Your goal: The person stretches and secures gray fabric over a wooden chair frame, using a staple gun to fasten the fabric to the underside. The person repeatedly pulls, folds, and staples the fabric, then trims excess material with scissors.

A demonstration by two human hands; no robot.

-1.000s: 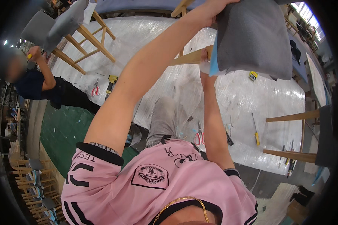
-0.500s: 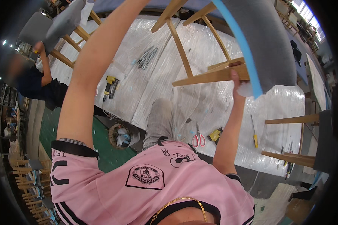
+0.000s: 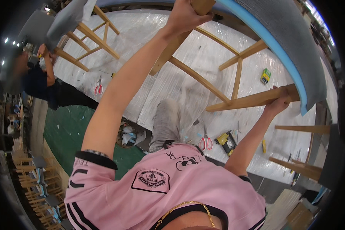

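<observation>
- Head view: grey-fabric, blue-edged wooden chair (image 3: 291,42), held tilted above the plastic-wrapped surface (image 3: 142,42), toward its far right corner.
- Left grip (image 3: 186,17), right grip (image 3: 280,103): each wrapped around a leg.
- Probably stiff-framed, softly padded; legs suit holding.

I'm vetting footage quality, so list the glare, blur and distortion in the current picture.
In the head view, glare streaks the plastic-wrapped tabletop; in that view, the window at upper right is washed out and the corners fall black; there too, the co-worker's head is blurred, and the grey seat curves strongly, though how much is lens distortion I cannot tell.
</observation>
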